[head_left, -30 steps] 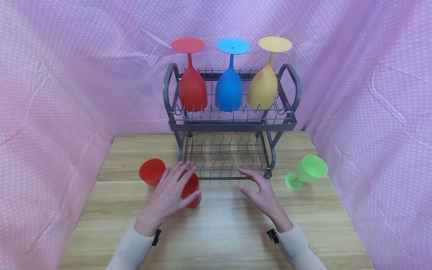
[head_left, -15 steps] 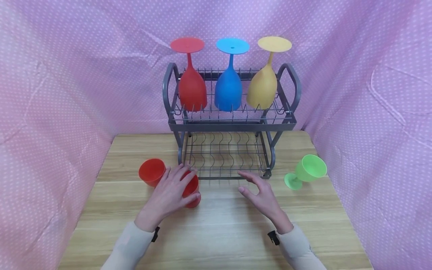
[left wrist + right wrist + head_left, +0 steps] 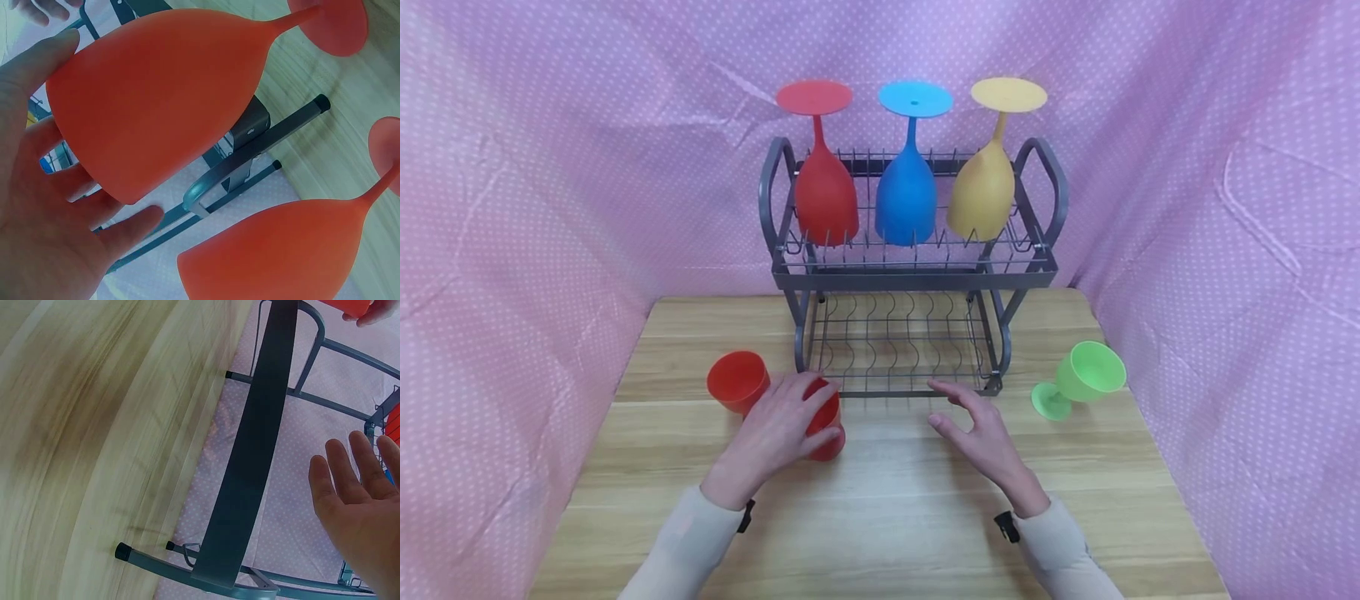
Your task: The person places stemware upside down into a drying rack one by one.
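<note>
Two red plastic goblets stand upright on the left of the table. My left hand (image 3: 771, 429) is over the nearer red goblet (image 3: 162, 94), gripping it at the rim. In the left wrist view the thumb lies at one side of the rim, and the fingers pass behind the bowl, their tips partly hidden. Just left of that hand stands the other red goblet (image 3: 737, 379). My right hand (image 3: 981, 429) holds nothing; it hovers over the table in front of the rack, thumb and fingers spread apart. A green goblet (image 3: 1090, 371) stands to its right.
A dark two-tier dish rack (image 3: 913, 279) stands at the back of the wooden table (image 3: 887, 533). Upside down on its upper tier are a red goblet (image 3: 826, 200), a blue goblet (image 3: 906, 200) and a yellow goblet (image 3: 982, 196). Pink dotted cloth (image 3: 535, 208) encloses the table.
My left hand has lowered slightly, its fingers curling in around the nearer red goblet's rim. My right hand has stayed nearly still.
</note>
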Motion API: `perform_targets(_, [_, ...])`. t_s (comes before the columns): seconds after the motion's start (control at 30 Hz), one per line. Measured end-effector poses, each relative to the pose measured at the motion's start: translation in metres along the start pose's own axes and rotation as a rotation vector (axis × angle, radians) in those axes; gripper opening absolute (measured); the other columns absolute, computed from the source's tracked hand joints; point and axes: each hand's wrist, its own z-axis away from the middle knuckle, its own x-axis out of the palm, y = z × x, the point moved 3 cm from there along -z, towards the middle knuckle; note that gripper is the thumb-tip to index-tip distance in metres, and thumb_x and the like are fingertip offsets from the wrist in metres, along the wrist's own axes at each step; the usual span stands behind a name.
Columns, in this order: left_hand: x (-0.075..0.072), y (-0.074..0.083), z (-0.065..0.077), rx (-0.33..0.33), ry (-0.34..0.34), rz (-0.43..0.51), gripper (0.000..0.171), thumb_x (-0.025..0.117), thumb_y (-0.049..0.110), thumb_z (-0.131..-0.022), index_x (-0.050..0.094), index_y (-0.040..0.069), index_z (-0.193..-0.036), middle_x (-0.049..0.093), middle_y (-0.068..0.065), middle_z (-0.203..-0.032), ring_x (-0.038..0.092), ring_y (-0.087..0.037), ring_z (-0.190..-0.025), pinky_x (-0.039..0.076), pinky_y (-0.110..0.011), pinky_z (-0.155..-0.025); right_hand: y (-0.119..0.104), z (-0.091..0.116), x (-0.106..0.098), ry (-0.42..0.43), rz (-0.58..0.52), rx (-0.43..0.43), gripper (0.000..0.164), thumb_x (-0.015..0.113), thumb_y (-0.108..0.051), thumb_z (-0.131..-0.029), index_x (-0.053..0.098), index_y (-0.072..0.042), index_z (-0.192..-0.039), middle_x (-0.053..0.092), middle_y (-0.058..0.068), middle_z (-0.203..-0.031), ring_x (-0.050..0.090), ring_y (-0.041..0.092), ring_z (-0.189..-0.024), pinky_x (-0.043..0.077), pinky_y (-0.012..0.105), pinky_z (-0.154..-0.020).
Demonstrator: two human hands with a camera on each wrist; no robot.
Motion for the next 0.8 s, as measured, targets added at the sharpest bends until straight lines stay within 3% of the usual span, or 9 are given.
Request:
perform_targets(0.13, [-0.001,0.001,0.000,-0.031,-0.005,0.036,0.071,0.091,0.040,-0.077,0.065,0.017,-0.139,0.059,-0.012,-0.136,0.057,-0.033,-0.122,0.060,-0.048,-0.090,0.003,0.001,0.000,-0.004,0.017,-0.011,0.050,0.076,-0.017,-0.093,0.062,-0.006,-0.140,0.062,0.012,-0.143,0.059,0.030,-0.129,0.050,0.052,-0.105])
perform_targets(0.4, [-0.009,0.008,0.003,-0.066,0.013,0.101,0.069,0.090,0.041,-0.076,0.066,0.019,-0.137,0.059,-0.010,-0.135,0.058,-0.032,-0.122,0.061,-0.049,-0.086,0.007,0.005,-0.002,0.000,0.061,-0.010,0.055,0.078,-0.018,-0.091,0.060,-0.008,-0.142,0.060,0.011,-0.146,0.060,0.031,-0.129,0.050,0.053,-0.104])
perform_targets(0.57, [-0.012,0.011,0.004,-0.110,0.023,0.176,0.067,0.089,0.041,-0.078,0.065,0.021,-0.137,0.058,-0.009,-0.138,0.056,-0.032,-0.125,0.061,-0.050,-0.087,0.007,0.006,-0.004,0.008,0.058,-0.018,0.056,0.078,-0.017,-0.091,0.060,-0.006,-0.143,0.060,0.009,-0.146,0.060,0.030,-0.128,0.050,0.052,-0.104])
perform_targets(0.8, [-0.016,0.013,0.008,-0.174,0.086,0.311,0.066,0.088,0.038,-0.078,0.064,0.021,-0.138,0.056,-0.010,-0.142,0.056,-0.033,-0.126,0.062,-0.051,-0.083,0.007,0.009,-0.006,0.008,0.055,0.000,0.055,0.078,-0.016,-0.091,0.060,-0.005,-0.142,0.060,0.011,-0.146,0.060,0.031,-0.128,0.050,0.054,-0.104])
